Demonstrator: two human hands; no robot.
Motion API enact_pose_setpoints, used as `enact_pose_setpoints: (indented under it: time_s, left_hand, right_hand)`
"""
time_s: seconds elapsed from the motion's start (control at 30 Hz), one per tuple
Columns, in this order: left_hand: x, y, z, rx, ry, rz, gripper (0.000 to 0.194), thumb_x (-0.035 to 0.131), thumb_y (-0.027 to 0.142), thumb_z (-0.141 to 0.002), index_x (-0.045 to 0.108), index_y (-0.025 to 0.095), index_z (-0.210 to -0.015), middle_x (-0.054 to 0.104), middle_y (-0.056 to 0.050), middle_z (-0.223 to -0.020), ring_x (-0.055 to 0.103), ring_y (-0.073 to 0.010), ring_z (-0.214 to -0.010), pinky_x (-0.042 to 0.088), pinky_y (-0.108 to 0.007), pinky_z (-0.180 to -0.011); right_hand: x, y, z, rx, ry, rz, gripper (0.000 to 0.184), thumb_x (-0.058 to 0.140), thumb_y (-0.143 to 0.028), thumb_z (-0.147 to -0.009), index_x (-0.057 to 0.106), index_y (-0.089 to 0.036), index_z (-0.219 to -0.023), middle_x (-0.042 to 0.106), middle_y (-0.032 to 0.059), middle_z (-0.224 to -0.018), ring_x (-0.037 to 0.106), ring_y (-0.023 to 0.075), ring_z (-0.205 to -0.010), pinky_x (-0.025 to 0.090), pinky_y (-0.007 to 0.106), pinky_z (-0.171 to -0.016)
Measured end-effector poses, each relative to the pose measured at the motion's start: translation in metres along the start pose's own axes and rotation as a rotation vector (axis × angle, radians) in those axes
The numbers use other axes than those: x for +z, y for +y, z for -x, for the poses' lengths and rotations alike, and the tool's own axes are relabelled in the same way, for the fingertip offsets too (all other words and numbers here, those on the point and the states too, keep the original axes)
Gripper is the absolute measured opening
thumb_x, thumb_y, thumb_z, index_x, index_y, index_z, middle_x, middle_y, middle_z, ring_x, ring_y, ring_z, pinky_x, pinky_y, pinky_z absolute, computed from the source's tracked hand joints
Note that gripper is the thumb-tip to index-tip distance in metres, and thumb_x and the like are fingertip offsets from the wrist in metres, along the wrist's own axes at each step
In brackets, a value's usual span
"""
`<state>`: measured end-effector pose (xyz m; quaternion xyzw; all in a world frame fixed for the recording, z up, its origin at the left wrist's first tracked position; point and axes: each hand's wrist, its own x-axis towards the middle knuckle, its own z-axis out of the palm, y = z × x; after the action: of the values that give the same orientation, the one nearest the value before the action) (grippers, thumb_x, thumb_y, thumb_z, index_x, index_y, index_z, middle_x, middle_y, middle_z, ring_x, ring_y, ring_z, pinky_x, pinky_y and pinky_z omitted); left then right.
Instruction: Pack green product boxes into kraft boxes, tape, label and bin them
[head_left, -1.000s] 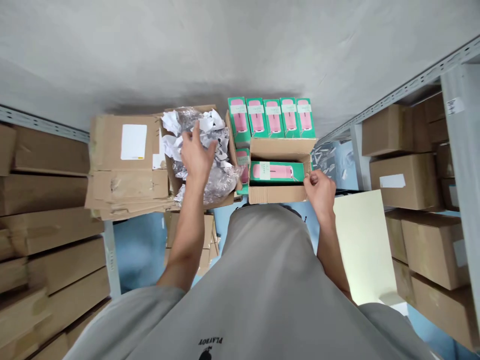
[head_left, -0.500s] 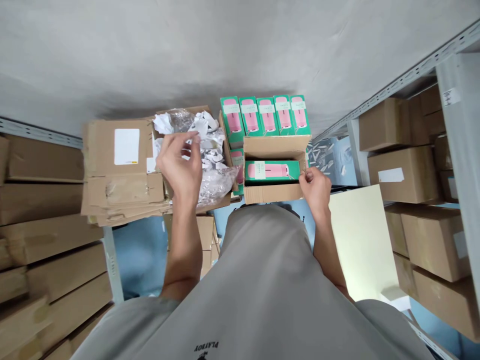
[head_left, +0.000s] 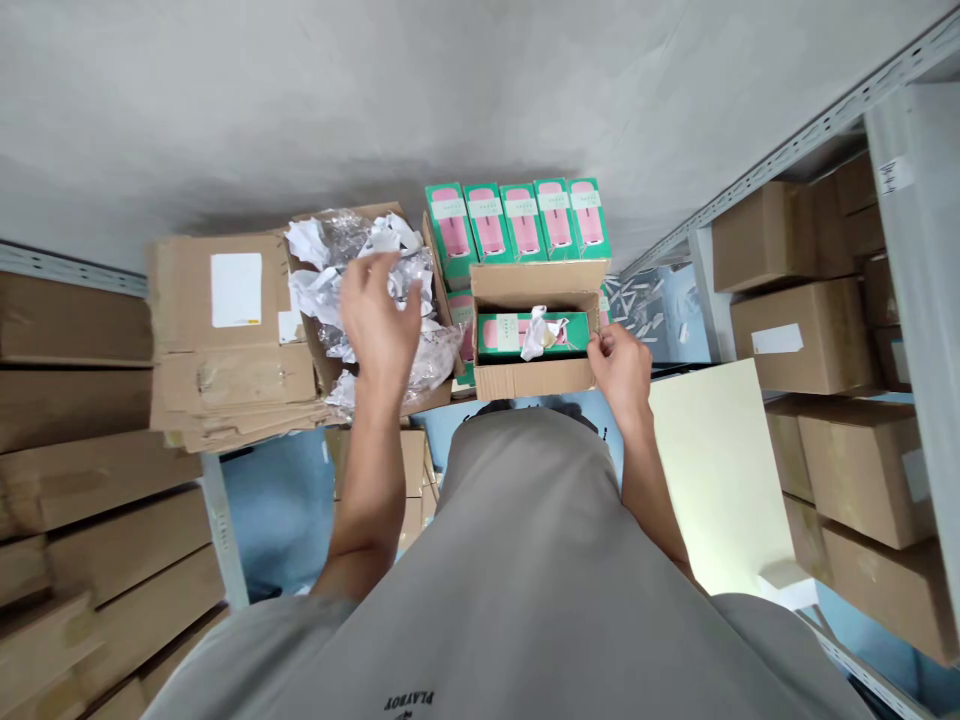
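Note:
My left hand [head_left: 382, 325] hangs over a carton of packing filler, thumb and fingers apart with nothing between them. Crumpled white paper [head_left: 319, 242] and clear plastic wrap [head_left: 439, 355] fill that carton. My right hand [head_left: 625, 368] pinches the right edge of a small open cardboard box [head_left: 536, 378]. Lying inside this box is a green and pink product box [head_left: 491, 335], partly covered by a crumpled piece of white paper [head_left: 536, 335].
A row of upright green and pink boxes [head_left: 521, 222] stands behind the small box. Flattened cardboard [head_left: 234, 375] is stacked at left. Shelves of brown cartons [head_left: 862, 340] flank both sides. A pale yellow board [head_left: 712, 470] leans at right.
A crumpled piece of white paper now lies on the product box in the small box. My left hand has opened from a pinch. My right hand keeps its hold.

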<state>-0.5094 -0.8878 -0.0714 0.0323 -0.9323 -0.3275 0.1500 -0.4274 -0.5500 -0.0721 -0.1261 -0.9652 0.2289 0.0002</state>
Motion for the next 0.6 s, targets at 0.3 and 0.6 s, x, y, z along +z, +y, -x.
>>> enact_pose_setpoints:
  time_s: [0.3,0.6]
  left_hand:
    - [0.019,-0.032,-0.061,-0.253,0.056,-0.037,0.024,0.069,0.04,-0.099,0.075,0.025,-0.117,0.085,-0.005,-0.122,0.078,-0.0318,-0.123,0.055,-0.056,-0.117]
    - [-0.017,0.081,0.023,0.192,-0.041,0.356,0.017,0.067,0.045,-0.113,0.08,0.035,-0.116,0.083,0.0,-0.113,0.079,-0.0236,-0.104,0.066,-0.047,-0.089]
  right_hand:
    - [0.001,-0.001,-0.001,0.013,-0.006,0.017,0.017,0.058,-0.031,-0.105,0.069,-0.024,-0.094,0.079,0.0092,-0.089,0.07,0.0269,-0.084,0.048,0.035,-0.079]
    - [0.003,-0.007,0.001,0.004,-0.022,0.027,0.025,0.052,-0.031,-0.11,0.073,-0.021,-0.1,0.082,0.0132,-0.1,0.073,0.0285,-0.091,0.049,0.035,-0.082]
